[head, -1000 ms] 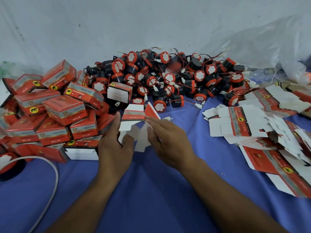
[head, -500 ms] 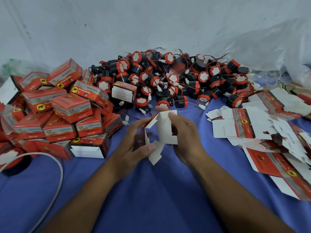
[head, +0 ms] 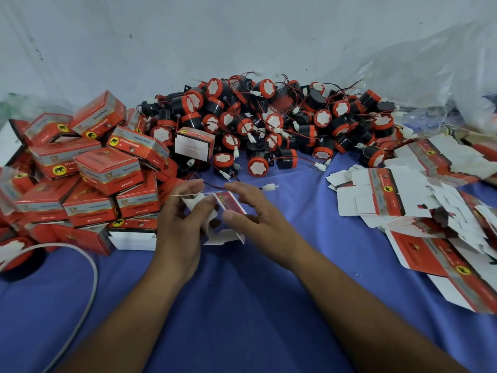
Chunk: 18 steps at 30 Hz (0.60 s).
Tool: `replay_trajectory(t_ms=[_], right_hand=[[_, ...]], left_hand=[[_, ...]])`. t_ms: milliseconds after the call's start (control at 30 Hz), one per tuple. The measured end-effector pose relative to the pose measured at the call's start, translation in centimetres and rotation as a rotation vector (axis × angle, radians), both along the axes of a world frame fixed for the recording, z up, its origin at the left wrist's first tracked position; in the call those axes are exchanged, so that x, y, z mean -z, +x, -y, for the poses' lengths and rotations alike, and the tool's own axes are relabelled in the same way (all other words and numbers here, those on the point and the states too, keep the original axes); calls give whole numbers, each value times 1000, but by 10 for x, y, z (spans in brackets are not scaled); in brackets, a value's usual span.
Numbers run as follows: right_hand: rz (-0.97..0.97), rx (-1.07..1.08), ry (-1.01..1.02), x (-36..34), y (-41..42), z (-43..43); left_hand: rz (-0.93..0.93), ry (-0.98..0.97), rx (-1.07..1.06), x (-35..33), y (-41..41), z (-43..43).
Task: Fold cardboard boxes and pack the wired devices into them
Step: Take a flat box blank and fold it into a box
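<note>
A half-folded red and white cardboard box (head: pixel 231 208) is held between both hands above the blue cloth. My left hand (head: pixel 183 224) grips its white flaps from the left, thumb and fingers curled around them. My right hand (head: pixel 258 219) holds the red side, thumb under and fingers arched over the top. A big pile of black and orange wired devices (head: pixel 269 127) lies behind the hands against the wall. One device's white connector (head: pixel 269 187) lies just past my right fingers.
Several finished red boxes (head: pixel 88 179) are stacked at the left. Flat unfolded box blanks (head: pixel 419 205) are strewn at the right. A white cable (head: pixel 88 281) curves over the blue cloth (head: pixel 228 305) at the lower left. Clear plastic sheeting (head: pixel 430 65) hangs at the back right.
The flat blank has been turned and bent into a partly formed box, its red face now showing. Both hands shifted slightly nearer to me.
</note>
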State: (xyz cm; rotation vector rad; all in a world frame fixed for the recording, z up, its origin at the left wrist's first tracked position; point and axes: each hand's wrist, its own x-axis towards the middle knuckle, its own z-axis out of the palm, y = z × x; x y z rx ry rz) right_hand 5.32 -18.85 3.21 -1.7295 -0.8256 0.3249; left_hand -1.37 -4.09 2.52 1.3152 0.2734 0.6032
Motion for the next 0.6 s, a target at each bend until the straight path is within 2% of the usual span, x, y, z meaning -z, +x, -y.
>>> replay_trajectory(t_ms=[167,233,333,500,600], right_hand=[[58,-91,-94,0,-5,3],[48,-11,-77,1,-2,1],[6,224,2,4,5,-2],[-300,501,196,8,17,-5],[-460,512,264,10,20,-5]], left_hand=[[50,-139,32,-5,-2,3],[56,-147,86,-3,-1,1],[60,-108,223,1,0,2],[73,-82,313,4,-4,15],[80,-75,389,4,-6,25]])
